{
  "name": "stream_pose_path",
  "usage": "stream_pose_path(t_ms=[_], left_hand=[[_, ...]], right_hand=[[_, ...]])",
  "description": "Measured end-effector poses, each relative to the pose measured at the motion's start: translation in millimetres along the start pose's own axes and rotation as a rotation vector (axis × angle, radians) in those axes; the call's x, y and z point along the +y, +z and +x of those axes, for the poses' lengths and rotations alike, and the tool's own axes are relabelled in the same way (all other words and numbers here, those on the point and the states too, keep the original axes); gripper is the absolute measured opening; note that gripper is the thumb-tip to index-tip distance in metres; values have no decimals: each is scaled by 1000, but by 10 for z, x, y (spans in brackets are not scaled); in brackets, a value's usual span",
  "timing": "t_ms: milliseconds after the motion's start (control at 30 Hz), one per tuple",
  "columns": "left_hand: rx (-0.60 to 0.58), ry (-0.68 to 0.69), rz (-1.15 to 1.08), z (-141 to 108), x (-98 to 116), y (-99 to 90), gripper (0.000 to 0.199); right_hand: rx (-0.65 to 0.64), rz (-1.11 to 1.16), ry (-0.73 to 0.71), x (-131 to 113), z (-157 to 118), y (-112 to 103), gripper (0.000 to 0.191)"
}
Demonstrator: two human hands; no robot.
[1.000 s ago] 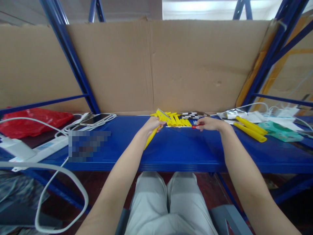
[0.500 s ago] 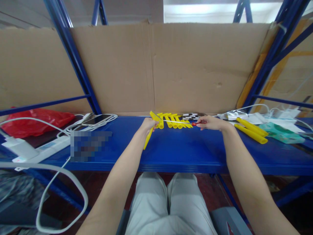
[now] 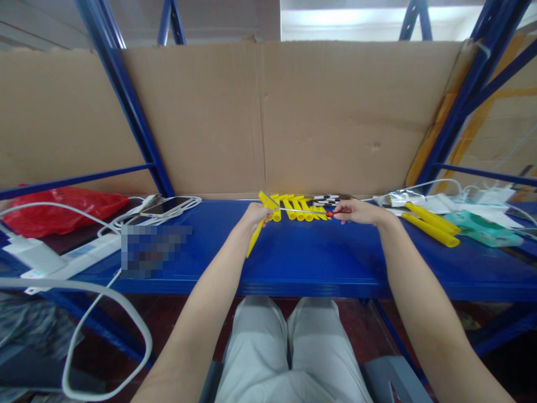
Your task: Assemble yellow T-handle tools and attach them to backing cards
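My left hand (image 3: pixel 254 214) is closed on a yellow angled part (image 3: pixel 254 242); one arm slants up past my fingers and the other points down towards the shelf edge. In my right hand (image 3: pixel 359 212) is a screwdriver (image 3: pixel 330 214) with a red handle and a long thin metal shaft. The shaft lies nearly level, its tip against the yellow part beside my left fingers; the exact contact is too small to make out. Several similar yellow pieces (image 3: pixel 300 212) lie in a row behind the shaft. Black-and-white checkered pieces (image 3: pixel 326 200) lie behind my right hand.
Two yellow tubes (image 3: pixel 432 228) and a green packet (image 3: pixel 482 228) lie on the right of the blue shelf (image 3: pixel 319 263). At left are a red plastic bag (image 3: pixel 67 210), a white power strip (image 3: pixel 86 254) and a phone (image 3: pixel 165 205) among cables. A cardboard wall (image 3: pixel 335 117) stands behind.
The screwdriver and my right fingers have shifted slightly left, with more of the handle now showing. My left hand and the yellow part stay nearly in place.
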State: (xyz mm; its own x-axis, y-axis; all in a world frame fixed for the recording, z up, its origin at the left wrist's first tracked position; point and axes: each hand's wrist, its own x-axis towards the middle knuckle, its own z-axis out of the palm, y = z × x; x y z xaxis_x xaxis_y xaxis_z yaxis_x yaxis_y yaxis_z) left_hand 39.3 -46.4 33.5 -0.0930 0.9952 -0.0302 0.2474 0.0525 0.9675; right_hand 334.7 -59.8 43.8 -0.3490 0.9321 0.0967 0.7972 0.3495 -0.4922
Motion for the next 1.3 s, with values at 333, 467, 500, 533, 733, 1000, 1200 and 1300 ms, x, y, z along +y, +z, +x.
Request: stream_pose_path(t_ms=[333,467,500,533,733,1000,1200,1300], left_hand=[[0,4,6,28,-21,-5,37],[-3,8,4,14,-14,-3,38],[-3,7,1,13,-14,-3,38],[-3,6,-1,13,-15,-2,37],[-5,12,-1,11,-18,5,37],[0,3,-6,-30,15,11,38],[50,36,92,-23,-7,9,37],[75,45,131,8,-21,-13,35]], right_hand=[[15,-18,-3,24,21,6,43],[5,-12,-11,21,22,3,44],[2,-11,-13,22,24,2,45],[-1,-11,-16,25,26,1,45],[9,-19,-9,54,36,6,47],[-32,16,12,19,42,11,45],[-74,82,15,-114,6,41,45],[-12,82,9,-164,33,115,43]])
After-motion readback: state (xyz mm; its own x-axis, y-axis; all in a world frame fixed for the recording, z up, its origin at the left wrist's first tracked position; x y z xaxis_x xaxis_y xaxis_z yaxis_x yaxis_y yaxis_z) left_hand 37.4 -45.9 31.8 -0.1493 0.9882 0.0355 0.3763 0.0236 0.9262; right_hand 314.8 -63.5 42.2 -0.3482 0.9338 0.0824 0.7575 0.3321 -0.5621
